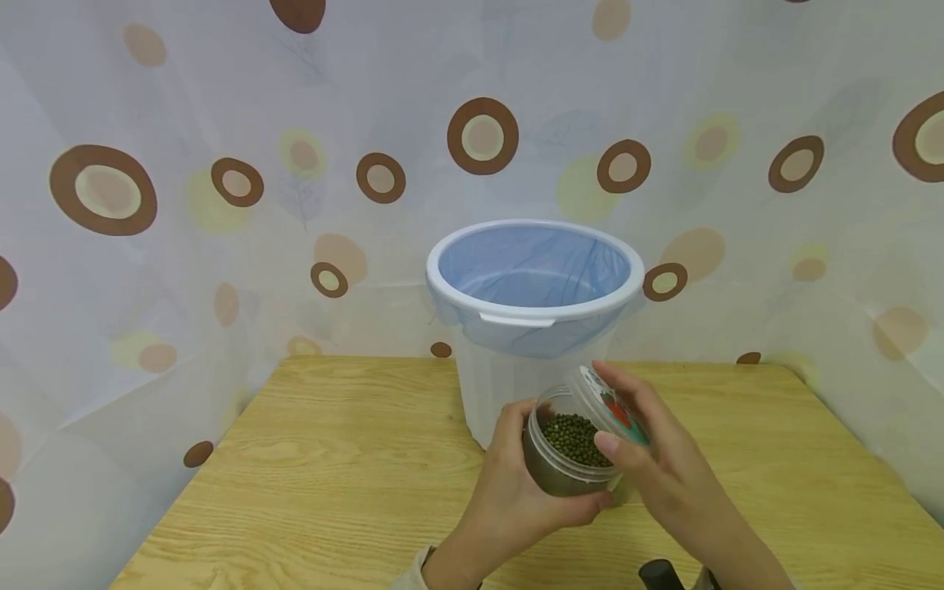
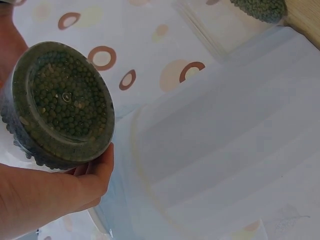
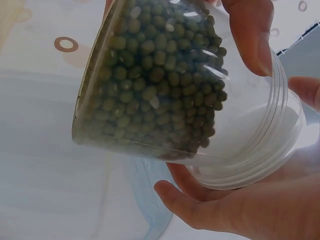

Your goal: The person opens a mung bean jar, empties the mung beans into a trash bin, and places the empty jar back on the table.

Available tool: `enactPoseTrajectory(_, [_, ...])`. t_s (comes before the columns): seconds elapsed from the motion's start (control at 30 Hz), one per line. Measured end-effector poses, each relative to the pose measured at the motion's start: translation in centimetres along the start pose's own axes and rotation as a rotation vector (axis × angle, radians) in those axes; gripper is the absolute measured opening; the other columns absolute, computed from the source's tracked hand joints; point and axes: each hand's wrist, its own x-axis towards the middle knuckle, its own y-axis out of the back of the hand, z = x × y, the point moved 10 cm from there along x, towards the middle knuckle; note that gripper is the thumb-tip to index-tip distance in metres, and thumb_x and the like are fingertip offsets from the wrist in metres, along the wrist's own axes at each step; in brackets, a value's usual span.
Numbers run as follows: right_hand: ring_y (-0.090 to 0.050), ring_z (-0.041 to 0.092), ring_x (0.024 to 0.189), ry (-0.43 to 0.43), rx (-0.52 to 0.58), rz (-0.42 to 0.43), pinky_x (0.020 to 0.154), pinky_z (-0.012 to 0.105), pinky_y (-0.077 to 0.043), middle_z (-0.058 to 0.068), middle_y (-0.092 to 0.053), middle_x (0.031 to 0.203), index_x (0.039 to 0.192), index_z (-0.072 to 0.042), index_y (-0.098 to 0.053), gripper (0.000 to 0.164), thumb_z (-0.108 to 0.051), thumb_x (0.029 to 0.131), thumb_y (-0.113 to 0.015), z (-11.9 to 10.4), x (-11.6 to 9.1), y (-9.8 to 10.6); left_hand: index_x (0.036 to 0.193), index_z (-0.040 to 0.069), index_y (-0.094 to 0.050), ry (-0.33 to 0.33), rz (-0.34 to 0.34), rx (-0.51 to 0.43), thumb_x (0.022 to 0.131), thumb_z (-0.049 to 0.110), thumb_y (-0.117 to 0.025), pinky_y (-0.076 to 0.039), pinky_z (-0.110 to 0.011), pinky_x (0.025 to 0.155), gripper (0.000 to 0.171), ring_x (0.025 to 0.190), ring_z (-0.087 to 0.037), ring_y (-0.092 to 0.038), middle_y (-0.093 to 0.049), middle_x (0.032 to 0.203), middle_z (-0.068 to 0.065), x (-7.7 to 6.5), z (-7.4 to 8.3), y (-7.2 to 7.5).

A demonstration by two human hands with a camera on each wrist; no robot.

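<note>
Over the table point(image 1: 332, 442), left grip point(image 1: 505, 504) clasps a bean jar point(image 1: 556, 478) and right grip point(image 1: 669, 465) pinches its lid point(image 1: 592, 407), red-and-green label point(image 1: 617, 410) unreadable.

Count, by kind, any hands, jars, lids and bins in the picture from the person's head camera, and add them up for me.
Left hand and right hand: 2
Jar: 1
Lid: 1
Bin: 1
Total: 5
</note>
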Motion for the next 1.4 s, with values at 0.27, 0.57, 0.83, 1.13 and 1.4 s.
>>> enactPoseTrajectory(0.27, [-0.045,0.014,0.127,-0.005,0.066,0.019,0.094,0.016,-0.040,0.004,-0.044,0.143,0.148,-0.021,-0.034,0.053,-0.007,0.097,-0.039,0.3,0.1,0.5,0.128,0.015,-0.040,0.005,0.015,0.064,0.067,0.025,-0.089,-0.046,-0.032,0.093,0.079,0.112,-0.014,-0.050,-0.049,0.124,0.000,-0.1,0.1,0.2])
enactPoseTrajectory(0.57, [-0.049,0.017,0.121,-0.122,0.157,0.110,0.091,0.018,-0.040,0.005,-0.049,0.133,0.145,-0.020,-0.036,0.049,-0.013,0.096,-0.039,2.3,0.0,1.4,0.128,0.012,-0.040,0.001,0.029,0.088,0.066,0.025,-0.089,-0.045,-0.033,0.094,0.080,0.111,-0.014,-0.051,-0.050,0.123,0.000,-0.1,0.3,0.4])
enactPoseTrajectory(0.83, [-0.055,0.013,0.117,-0.230,0.268,0.181,0.089,0.020,-0.041,0.007,-0.047,0.136,0.143,-0.022,-0.033,0.045,-0.019,0.099,-0.040,3.9,-0.2,2.1,0.129,0.008,-0.040,0.045,0.046,0.040,0.064,0.021,-0.090,-0.043,-0.035,0.097,0.083,0.113,-0.017,-0.050,-0.049,0.124,-0.002,0.0,0.2,0.8])
enactPoseTrajectory(1.13, [-0.060,0.011,0.107,-0.298,0.386,0.238,0.088,0.019,-0.044,0.007,-0.045,0.129,0.144,-0.020,-0.026,0.053,-0.019,0.095,-0.047,5.5,-0.1,2.6,0.129,0.010,-0.040,0.050,0.078,0.017,0.064,0.020,-0.090,-0.043,-0.035,0.095,0.083,0.112,-0.017,-0.050,-0.047,0.123,-0.001,0.0,0.3,1.6])
enactPoseTrajectory(1.4, [-0.066,0.010,0.100,-0.228,0.326,0.227,0.086,0.015,-0.046,0.014,-0.042,0.121,0.151,-0.029,-0.023,0.059,-0.013,0.098,-0.043,4.7,-0.1,3.5,0.129,0.015,-0.041,0.040,0.089,-0.003,0.064,0.019,-0.090,-0.042,-0.036,0.097,0.081,0.113,-0.017,-0.049,-0.047,0.123,-0.001,0.1,0.6,2.0])
